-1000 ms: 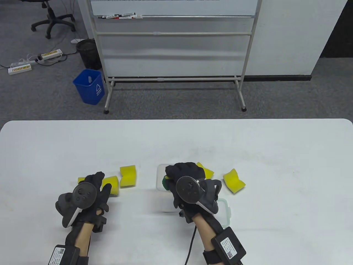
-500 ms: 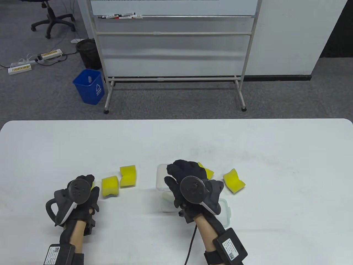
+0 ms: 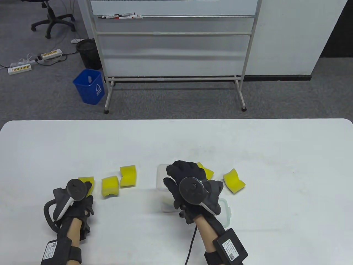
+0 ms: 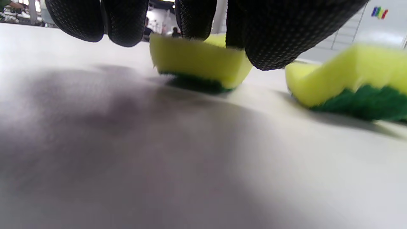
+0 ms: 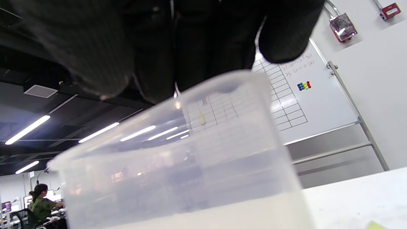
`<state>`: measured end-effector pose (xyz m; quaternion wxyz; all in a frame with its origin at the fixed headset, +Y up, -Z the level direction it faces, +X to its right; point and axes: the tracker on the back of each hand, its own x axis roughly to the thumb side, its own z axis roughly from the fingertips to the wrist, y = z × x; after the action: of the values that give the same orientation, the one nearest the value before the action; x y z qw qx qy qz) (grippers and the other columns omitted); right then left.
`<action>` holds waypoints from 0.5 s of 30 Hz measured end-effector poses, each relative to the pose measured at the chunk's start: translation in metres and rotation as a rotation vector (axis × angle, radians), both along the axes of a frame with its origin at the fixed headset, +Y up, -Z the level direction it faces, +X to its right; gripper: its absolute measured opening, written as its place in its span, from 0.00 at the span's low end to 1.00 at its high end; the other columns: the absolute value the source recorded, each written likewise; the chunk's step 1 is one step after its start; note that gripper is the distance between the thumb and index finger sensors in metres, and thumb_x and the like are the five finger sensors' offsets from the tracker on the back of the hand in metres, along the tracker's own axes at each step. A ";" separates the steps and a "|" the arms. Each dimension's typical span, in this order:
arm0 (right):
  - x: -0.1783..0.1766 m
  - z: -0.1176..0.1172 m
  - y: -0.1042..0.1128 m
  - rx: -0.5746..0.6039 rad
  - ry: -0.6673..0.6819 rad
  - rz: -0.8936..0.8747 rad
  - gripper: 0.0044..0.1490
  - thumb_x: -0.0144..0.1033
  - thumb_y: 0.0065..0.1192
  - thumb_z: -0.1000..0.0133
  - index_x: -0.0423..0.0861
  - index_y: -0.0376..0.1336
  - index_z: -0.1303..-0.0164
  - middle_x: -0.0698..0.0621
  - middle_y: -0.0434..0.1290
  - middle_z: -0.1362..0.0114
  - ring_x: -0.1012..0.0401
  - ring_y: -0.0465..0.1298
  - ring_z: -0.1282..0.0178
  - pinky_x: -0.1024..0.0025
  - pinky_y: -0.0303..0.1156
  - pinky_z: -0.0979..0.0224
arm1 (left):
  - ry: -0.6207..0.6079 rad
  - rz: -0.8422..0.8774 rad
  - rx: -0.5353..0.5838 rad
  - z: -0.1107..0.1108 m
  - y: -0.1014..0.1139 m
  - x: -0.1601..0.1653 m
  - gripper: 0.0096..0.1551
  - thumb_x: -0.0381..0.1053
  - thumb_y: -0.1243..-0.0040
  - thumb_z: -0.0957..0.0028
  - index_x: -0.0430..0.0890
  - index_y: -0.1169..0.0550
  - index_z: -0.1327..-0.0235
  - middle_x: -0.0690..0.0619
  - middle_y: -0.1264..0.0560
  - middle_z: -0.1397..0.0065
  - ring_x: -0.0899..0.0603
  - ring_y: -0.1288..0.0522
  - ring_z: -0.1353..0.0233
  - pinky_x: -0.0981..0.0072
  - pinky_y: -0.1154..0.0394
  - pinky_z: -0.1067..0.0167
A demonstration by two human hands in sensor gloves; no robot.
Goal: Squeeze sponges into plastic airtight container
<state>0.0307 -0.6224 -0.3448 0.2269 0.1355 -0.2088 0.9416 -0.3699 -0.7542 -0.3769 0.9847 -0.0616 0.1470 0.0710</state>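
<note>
Left hand (image 3: 74, 197): your fingers hang loose and hold nothing; in the left wrist view the tips sit just short of the leftmost sponge (image 3: 86, 180).
Leftmost sponge: straight ahead of that hand, green side down, long axis across your reach.
Middle sponges (image 3: 110, 186): two more to its right, well apart from the container (image 3: 161, 176).
Right hand (image 3: 190, 183): curled over the container mouth, can't tell if it's clamping anything.
Nearer hand: left, I'd say.
</note>
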 end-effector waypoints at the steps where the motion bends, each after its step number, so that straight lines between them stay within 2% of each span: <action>1: 0.000 0.000 0.000 -0.001 0.001 -0.001 0.33 0.54 0.73 0.52 0.53 0.76 0.38 0.50 0.76 0.28 0.50 0.76 0.29 0.47 0.68 0.26 | -0.006 -0.007 -0.008 -0.001 -0.003 0.000 0.36 0.56 0.36 0.50 0.61 0.33 0.25 0.50 0.42 0.13 0.24 0.36 0.21 0.28 0.35 0.29; 8: 0.000 0.001 0.000 0.004 0.001 0.009 0.33 0.54 0.73 0.52 0.53 0.76 0.38 0.50 0.76 0.28 0.50 0.76 0.29 0.47 0.68 0.26 | 0.021 -0.019 0.033 -0.007 -0.005 0.002 0.31 0.51 0.32 0.52 0.58 0.27 0.33 0.48 0.37 0.17 0.33 0.30 0.24 0.42 0.29 0.28; 12: 0.000 0.002 0.001 0.007 0.004 0.003 0.33 0.55 0.73 0.52 0.53 0.76 0.38 0.50 0.76 0.28 0.50 0.76 0.29 0.47 0.68 0.26 | 0.067 0.001 0.073 -0.008 -0.004 0.001 0.27 0.50 0.30 0.52 0.56 0.23 0.37 0.47 0.33 0.20 0.35 0.28 0.27 0.47 0.25 0.29; 15: 0.001 0.002 0.003 0.009 0.006 -0.014 0.33 0.55 0.73 0.52 0.53 0.76 0.38 0.50 0.76 0.28 0.50 0.75 0.29 0.46 0.68 0.26 | 0.074 0.019 0.110 -0.007 -0.002 0.000 0.29 0.51 0.29 0.54 0.54 0.21 0.37 0.46 0.31 0.21 0.37 0.27 0.28 0.49 0.24 0.30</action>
<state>0.0315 -0.6197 -0.3425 0.2333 0.1378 -0.2133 0.9387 -0.3698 -0.7561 -0.3840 0.9798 -0.0063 0.1783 0.0904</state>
